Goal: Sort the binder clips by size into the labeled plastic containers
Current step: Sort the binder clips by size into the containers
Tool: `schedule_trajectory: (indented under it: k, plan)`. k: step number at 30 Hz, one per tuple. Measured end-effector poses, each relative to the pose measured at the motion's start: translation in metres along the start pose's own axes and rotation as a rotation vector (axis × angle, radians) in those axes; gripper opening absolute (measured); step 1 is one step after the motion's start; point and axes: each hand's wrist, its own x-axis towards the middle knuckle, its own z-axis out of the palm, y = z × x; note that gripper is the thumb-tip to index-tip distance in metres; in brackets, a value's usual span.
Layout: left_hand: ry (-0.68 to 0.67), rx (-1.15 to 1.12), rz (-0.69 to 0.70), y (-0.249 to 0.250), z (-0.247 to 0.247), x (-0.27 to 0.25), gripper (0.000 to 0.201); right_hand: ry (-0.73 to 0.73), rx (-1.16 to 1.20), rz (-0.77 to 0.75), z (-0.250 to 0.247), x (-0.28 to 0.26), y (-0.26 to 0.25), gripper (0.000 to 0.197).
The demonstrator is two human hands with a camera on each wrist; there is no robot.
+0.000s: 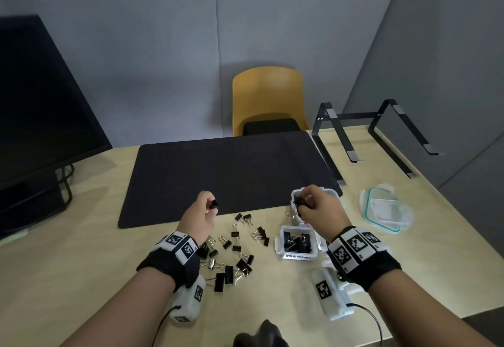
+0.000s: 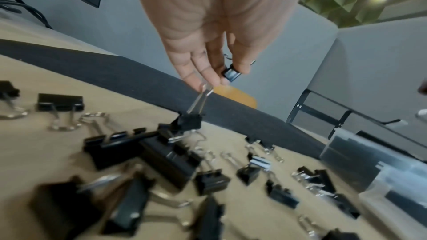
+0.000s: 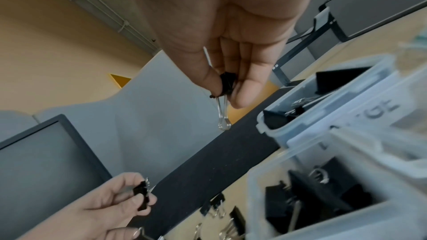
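Binder clips point(image 1: 231, 254) lie loose on the tan tabletop point(image 1: 81, 265), in a heap between the 2 wrists, just in front of a black mat point(image 1: 231, 169). Far left: dark monitor point(image 1: 41, 95) on its stand, cable loop behind it. Grey partition walls all round. Left hand point(image 1: 200, 215) is raised over the mat's near edge, fingers curled, pinching a small clip point(image 1: 215, 204); in the left wrist view a second clip point(image 2: 191, 121) hangs by its wire handle from the same fingertips. Behind the mat a yellow chair point(image 1: 267, 98) with a dark seat pad. Right of the heap a clear container point(image 1: 297, 241) labelled medium, several clips inside. Behind it another container point(image 1: 332, 192), partly hidden by the right hand point(image 1: 319, 207), which is over it with thumb and fingers closed on 1 clip point(image 3: 227, 83), silver handles pointing down. Further right 2 clear lids point(image 1: 384, 211) with teal seals, stacked on the tabletop. Far right back: black metal laptop stand point(image 1: 368, 134).
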Motion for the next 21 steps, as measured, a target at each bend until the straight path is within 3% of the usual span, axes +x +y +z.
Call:
schedule_trajectory:
  k: [5,10,17,21]
  plan:
    - [0.035,-0.039,0.080,0.032,0.005,-0.011,0.028,-0.011,0.002,0.024,-0.025,-0.006,0.027,0.029]
    - [-0.010,-0.004,0.090,0.054,0.023,-0.016,0.035,-0.013,-0.168,0.023,-0.035,-0.010,0.052,0.018]
    - [-0.043,-0.248,0.024,0.086,0.049,-0.028,0.019,0.018,-0.245,0.102,-0.039,-0.007,0.087,0.013]
    - [-0.064,-0.209,0.061,0.100,0.062,-0.036,0.016,0.015,-0.276,0.112,-0.037,-0.006,0.104,0.017]
